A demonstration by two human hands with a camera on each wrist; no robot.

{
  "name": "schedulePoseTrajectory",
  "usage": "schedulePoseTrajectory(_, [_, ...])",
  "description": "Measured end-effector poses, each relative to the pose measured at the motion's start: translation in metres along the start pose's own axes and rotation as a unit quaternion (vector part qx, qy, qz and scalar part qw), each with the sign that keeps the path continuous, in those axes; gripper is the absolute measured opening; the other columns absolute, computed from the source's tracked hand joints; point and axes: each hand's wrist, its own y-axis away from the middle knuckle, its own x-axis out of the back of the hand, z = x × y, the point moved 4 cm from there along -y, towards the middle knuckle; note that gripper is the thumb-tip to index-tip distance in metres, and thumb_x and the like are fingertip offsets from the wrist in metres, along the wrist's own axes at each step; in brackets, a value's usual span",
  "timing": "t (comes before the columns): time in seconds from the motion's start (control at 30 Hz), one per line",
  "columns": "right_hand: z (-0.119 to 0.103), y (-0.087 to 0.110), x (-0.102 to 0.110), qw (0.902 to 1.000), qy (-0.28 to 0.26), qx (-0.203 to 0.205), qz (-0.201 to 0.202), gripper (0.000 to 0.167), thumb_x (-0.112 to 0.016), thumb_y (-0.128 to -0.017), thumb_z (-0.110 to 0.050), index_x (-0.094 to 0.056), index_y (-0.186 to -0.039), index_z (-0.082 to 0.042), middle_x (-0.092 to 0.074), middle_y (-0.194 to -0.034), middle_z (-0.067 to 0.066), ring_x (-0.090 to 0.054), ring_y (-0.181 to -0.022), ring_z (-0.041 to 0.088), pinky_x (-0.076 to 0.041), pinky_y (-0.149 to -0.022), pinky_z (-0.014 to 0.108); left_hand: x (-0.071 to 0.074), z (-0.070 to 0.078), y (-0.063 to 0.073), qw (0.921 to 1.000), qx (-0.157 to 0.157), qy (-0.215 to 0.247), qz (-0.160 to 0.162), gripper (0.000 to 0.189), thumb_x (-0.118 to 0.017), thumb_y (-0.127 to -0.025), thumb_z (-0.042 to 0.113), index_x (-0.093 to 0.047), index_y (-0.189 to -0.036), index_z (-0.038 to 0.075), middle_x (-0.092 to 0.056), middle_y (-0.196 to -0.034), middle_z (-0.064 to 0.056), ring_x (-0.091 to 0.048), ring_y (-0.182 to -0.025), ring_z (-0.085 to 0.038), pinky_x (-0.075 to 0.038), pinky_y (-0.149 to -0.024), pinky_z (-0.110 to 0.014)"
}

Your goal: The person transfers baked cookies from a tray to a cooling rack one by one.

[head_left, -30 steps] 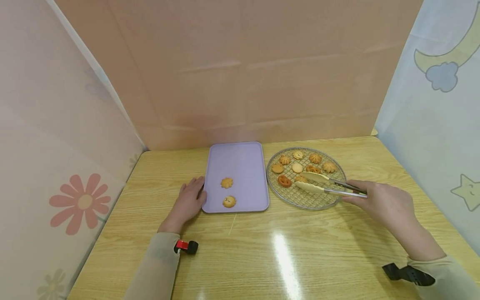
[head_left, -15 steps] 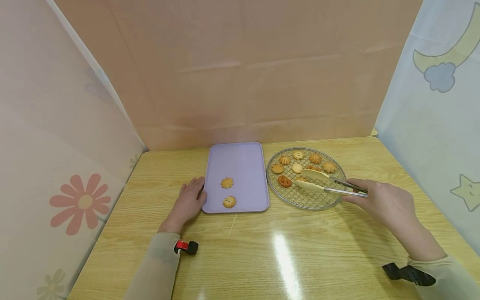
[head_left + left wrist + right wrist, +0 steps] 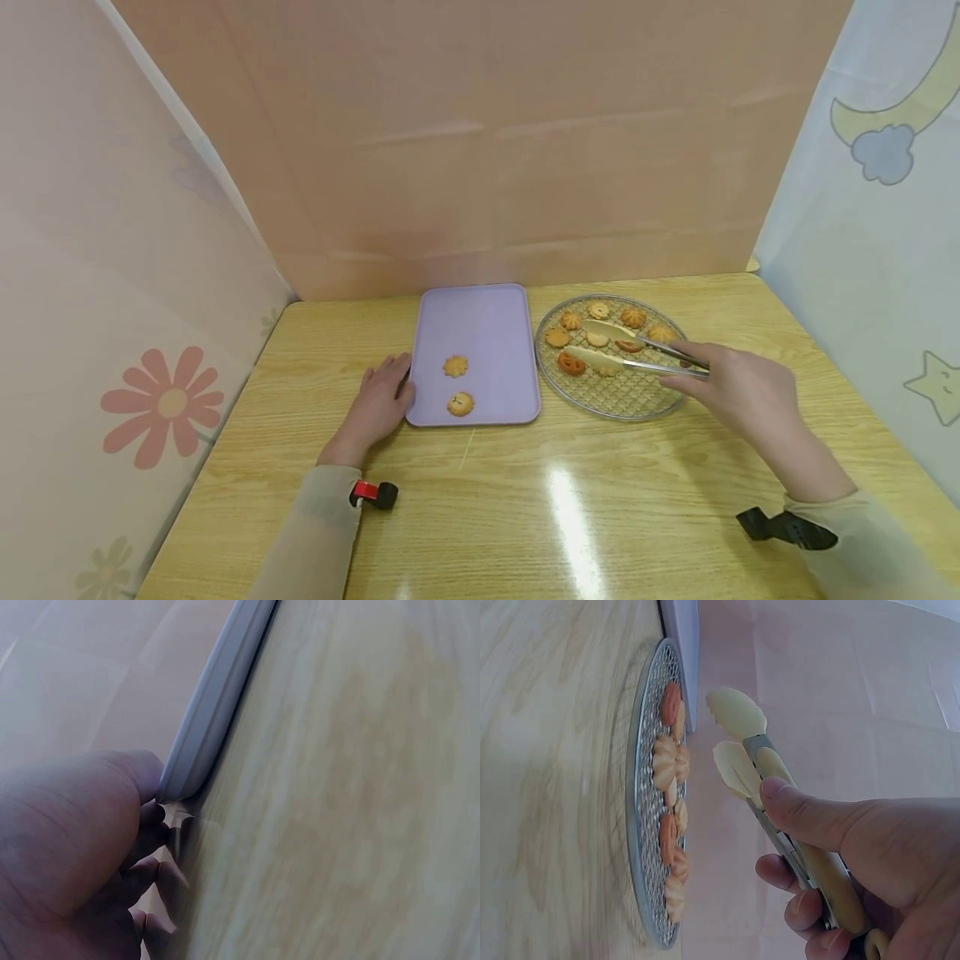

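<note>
My left hand (image 3: 378, 402) is at the left edge of a lilac tray (image 3: 472, 321). In the left wrist view the thumb lies against the tray rim (image 3: 206, 712), with the other fingers curled below it. Two cookies sit on the tray: a flower-shaped cookie (image 3: 455, 367) and a round one (image 3: 461, 404). My right hand (image 3: 757, 400) grips metal tongs (image 3: 597, 360) with cream scalloped tips. Those tips are spread apart above a round wire rack (image 3: 637, 406), with nothing between them in the right wrist view. Several cookies lie on the rack, including a reddish-brown pretzel cookie (image 3: 572, 364).
The wood-grain table (image 3: 480, 508) extends in front of the tray and rack. A peach-coloured sheet (image 3: 480, 167) stands behind them. Patterned walls flank the table, with a flower (image 3: 172, 403) at left and a moon (image 3: 892, 108) at right.
After staying nearly still at first, my right hand has moved left and the tongs are now higher, farther left over the rack. The left hand and tray have stayed put.
</note>
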Motion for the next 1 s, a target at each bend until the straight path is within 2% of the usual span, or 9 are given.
schedulePoseTrajectory(0.17, [-0.014,-0.010,-0.003,0.9993,-0.001,0.022,0.029,0.066,-0.088,-0.091,-0.053,-0.074,-0.146,-0.019,-0.048,-0.052,-0.012,-0.038,-0.047,0.018,-0.028,-0.042,0.036,0.001,0.001,0.001,1.0000,0.001,-0.001,-0.001,0.060,-0.054,-0.114,0.017,-0.039,-0.167,-0.007,-0.041,-0.172,-0.024,-0.027,-0.164,-0.045,-0.009,-0.134,-0.066])
schedulePoseTrajectory(0.23, [-0.019,-0.014,-0.006,0.9991,-0.001,0.028,0.032,0.067,-0.089,-0.090,-0.053,-0.074,-0.146,-0.019,-0.049,-0.052,-0.012,-0.036,-0.047,0.018,-0.027,-0.042,0.036,0.001,0.001,0.001,1.0000,0.001,-0.003,-0.001,0.060,-0.055,-0.114,0.017,-0.039,-0.167,-0.007,-0.041,-0.172,-0.024,-0.028,-0.164,-0.045,-0.009,-0.134,-0.066])
schedulePoseTrajectory(0.27, [-0.022,-0.016,-0.007,0.9990,-0.001,0.031,0.033,0.067,-0.089,-0.090,-0.053,-0.074,-0.146,-0.020,-0.056,-0.055,-0.009,-0.036,-0.047,0.017,-0.028,-0.042,0.036,0.001,0.001,0.001,1.0000,0.002,-0.004,-0.001,0.060,-0.055,-0.114,0.017,-0.039,-0.167,-0.007,-0.041,-0.172,-0.024,-0.027,-0.164,-0.045,-0.009,-0.134,-0.066])
schedulePoseTrajectory(0.43, [-0.039,-0.027,-0.012,0.9989,-0.005,0.041,0.023,0.068,-0.089,-0.089,-0.053,-0.074,-0.147,-0.020,-0.065,-0.062,-0.004,-0.035,-0.046,0.017,-0.028,-0.042,0.035,-0.001,0.001,0.000,1.0000,0.003,-0.003,0.000,0.060,-0.054,-0.115,0.017,-0.039,-0.167,-0.006,-0.040,-0.172,-0.023,-0.027,-0.164,-0.045,-0.009,-0.134,-0.066])
schedulePoseTrajectory(0.5, [-0.046,-0.031,-0.014,0.9987,-0.006,0.046,0.021,0.068,-0.090,-0.088,-0.052,-0.074,-0.146,-0.021,-0.060,-0.057,-0.003,-0.033,-0.045,0.016,-0.028,-0.042,0.035,-0.001,0.000,-0.001,1.0000,0.002,-0.003,0.001,0.059,-0.054,-0.115,0.017,-0.039,-0.167,-0.006,-0.040,-0.172,-0.024,-0.027,-0.164,-0.045,-0.009,-0.134,-0.066])
schedulePoseTrajectory(0.53, [-0.049,-0.033,-0.014,0.9986,-0.007,0.049,0.022,0.068,-0.091,-0.088,-0.052,-0.075,-0.146,-0.020,-0.065,-0.060,-0.001,-0.033,-0.046,0.016,-0.028,-0.042,0.035,-0.001,0.000,-0.001,1.0000,0.001,-0.004,0.001,0.059,-0.054,-0.115,0.017,-0.039,-0.167,-0.006,-0.040,-0.172,-0.024,-0.027,-0.164,-0.045,-0.009,-0.134,-0.066])
schedulePoseTrajectory(0.67, [-0.063,-0.040,-0.019,0.9984,-0.015,0.053,0.013,0.067,-0.092,-0.087,-0.052,-0.076,-0.144,-0.022,-0.066,-0.062,-0.001,-0.041,-0.048,0.017,-0.033,-0.044,0.037,-0.001,0.000,-0.001,1.0000,0.000,-0.006,-0.001,0.059,-0.054,-0.115,0.018,-0.039,-0.167,-0.006,-0.041,-0.172,-0.024,-0.027,-0.164,-0.045,-0.009,-0.134,-0.066])
schedulePoseTrajectory(0.8, [-0.075,-0.046,-0.024,0.9975,-0.019,0.067,0.014,0.064,-0.093,-0.086,-0.051,-0.078,-0.142,-0.024,-0.073,-0.072,-0.005,-0.050,-0.054,0.017,-0.039,-0.047,0.038,-0.001,0.000,-0.001,1.0000,0.002,-0.004,-0.001,0.060,-0.054,-0.115,0.018,-0.039,-0.167,-0.006,-0.040,-0.172,-0.024,-0.027,-0.164,-0.044,-0.009,-0.134,-0.065])
schedulePoseTrajectory(1.0, [-0.089,-0.056,-0.032,0.9958,-0.020,0.089,0.010,0.071,-0.091,-0.083,-0.058,-0.076,-0.145,-0.027,-0.064,-0.060,-0.007,-0.038,-0.049,0.015,-0.034,-0.046,0.036,-0.001,0.001,-0.001,1.0000,0.003,-0.004,0.001,0.059,-0.054,-0.114,0.018,-0.040,-0.167,-0.006,-0.041,-0.172,-0.024,-0.027,-0.164,-0.044,-0.010,-0.134,-0.065])
